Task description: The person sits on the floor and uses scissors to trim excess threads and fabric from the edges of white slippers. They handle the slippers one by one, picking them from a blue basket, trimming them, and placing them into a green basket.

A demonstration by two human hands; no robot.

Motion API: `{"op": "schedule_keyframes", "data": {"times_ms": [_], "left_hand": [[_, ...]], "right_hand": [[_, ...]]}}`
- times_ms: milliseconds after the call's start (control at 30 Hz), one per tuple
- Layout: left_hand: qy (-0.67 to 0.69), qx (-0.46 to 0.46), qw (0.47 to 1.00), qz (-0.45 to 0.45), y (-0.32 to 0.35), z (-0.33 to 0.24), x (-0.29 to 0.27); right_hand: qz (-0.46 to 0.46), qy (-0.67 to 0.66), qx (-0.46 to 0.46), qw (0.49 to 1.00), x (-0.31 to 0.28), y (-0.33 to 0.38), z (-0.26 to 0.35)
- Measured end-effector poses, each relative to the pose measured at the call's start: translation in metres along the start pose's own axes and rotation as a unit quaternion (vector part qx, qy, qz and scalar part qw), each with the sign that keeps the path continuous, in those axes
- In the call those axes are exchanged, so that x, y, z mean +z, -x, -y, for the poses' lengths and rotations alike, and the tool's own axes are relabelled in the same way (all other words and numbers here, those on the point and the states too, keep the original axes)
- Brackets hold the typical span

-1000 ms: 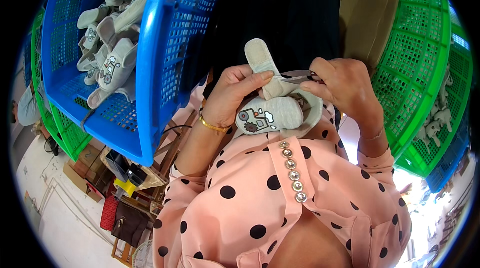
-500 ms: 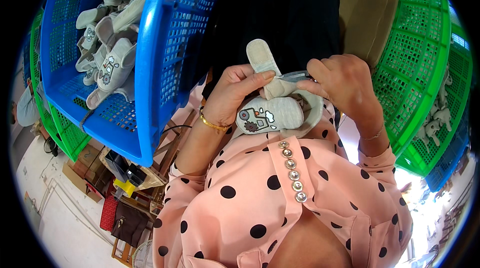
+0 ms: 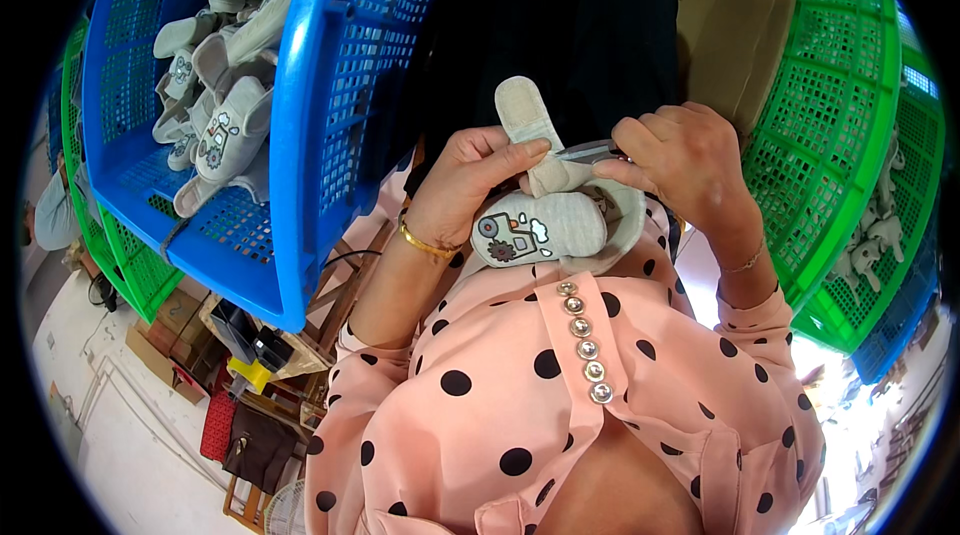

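Note:
A small pale-grey cloth shoe [image 3: 575, 217] with a tractor-like picture on its toe rests against my shirt front. My left hand [image 3: 470, 175] is closed on it, thumb and fingers pinching its raised strap [image 3: 523, 107] near the base. My right hand [image 3: 680, 160] is curled, fist-like, around what looks like small metal snips [image 3: 590, 151]. Their grey blades point left to the strap's base, touching or very close to it. My fingers hide the handles, and the cut edge or thread there is too small to make out.
To the left stands a blue plastic basket [image 3: 292, 135] with several similar shoes [image 3: 228, 135] inside. A green basket [image 3: 830, 115] rises on the right, beside a cardboard box [image 3: 735, 25]. Lower left are a dark bag [image 3: 258, 445] and a wooden stand [image 3: 300, 360].
Almost nothing differs. My right hand has shifted very slightly, and the snips' blades stay by the strap's base.

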State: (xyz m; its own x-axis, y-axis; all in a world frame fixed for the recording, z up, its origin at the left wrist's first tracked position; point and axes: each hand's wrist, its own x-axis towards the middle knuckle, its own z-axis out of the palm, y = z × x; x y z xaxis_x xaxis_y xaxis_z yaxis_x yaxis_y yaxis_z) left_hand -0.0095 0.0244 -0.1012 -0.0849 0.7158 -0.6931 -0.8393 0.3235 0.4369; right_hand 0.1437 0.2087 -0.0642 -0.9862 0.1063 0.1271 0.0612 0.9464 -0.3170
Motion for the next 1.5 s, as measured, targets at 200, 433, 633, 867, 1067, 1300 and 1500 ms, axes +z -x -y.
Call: {"op": "schedule_keyframes", "data": {"times_ms": [200, 433, 633, 867, 1067, 1300, 1500], "left_hand": [[-0.008, 0.01, 1.0, 0.015, -0.001, 0.003, -0.004], [-0.096, 0.032, 0.995, 0.001, 0.003, -0.006, 0.006], [-0.163, 0.065, 0.984, 0.015, 0.004, -0.013, 0.018], [-0.249, 0.087, 0.964, 0.016, 0.007, -0.017, 0.02], [-0.305, 0.12, 0.945, -0.024, 0.002, -0.021, 0.022], [-0.23, 0.212, 0.942, -0.122, -0.003, -0.03, 0.017], [-0.178, 0.195, 0.961, -0.086, -0.021, -0.007, 0.012]], "right_hand": [[0.04, 0.001, 0.01, 0.999, 0.0, 0.001, -0.002], [0.112, -0.464, 0.259, 0.84, 0.003, 0.0, -0.008], [0.199, -0.509, 0.251, 0.799, 0.002, -0.023, -0.005], [0.169, -0.576, 0.275, 0.751, 0.018, -0.02, -0.001], [0.16, -0.488, 0.304, 0.803, 0.012, -0.031, 0.0], [-0.025, -0.307, 0.388, 0.869, -0.01, -0.009, -0.011], [0.009, -0.317, 0.438, 0.841, 0.006, 0.003, -0.001]]}}
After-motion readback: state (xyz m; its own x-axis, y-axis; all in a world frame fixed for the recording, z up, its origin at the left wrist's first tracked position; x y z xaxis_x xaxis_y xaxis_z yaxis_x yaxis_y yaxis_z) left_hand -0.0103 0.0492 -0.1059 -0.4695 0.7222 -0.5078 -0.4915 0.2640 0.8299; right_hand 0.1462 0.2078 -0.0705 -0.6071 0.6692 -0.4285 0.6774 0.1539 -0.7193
